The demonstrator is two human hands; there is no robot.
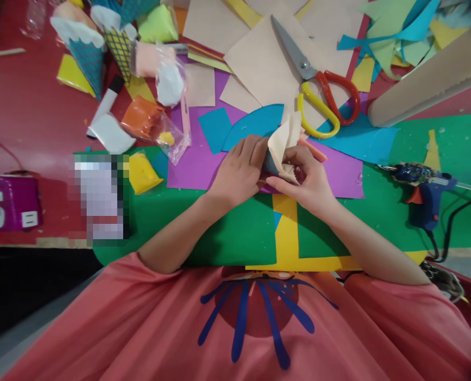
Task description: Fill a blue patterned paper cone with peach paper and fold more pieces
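Note:
Between my hands is a small paper cone (273, 159), blue with a pattern on its outside and a cream, ruffled edge standing up at its mouth. My left hand (241, 169) is wrapped round the cone's left side, fingers curled over it. With thumb and bent fingers, my right hand (307, 177) pinches the cream edge on the right. The cone's tip is hidden behind my left fingers. Under the hands lie a purple sheet (338, 177) and a blue curved piece (255, 124). Scissors (307, 74) with red and yellow handles rest just beyond.
A glue gun (428, 190) lies on the green sheet (219, 233) at right, near a beige cylinder (429, 79). Finished-looking cones (87, 55), clay packets (142, 116) and a marker (106, 103) crowd the upper left. A purple power box (11, 203) sits far left.

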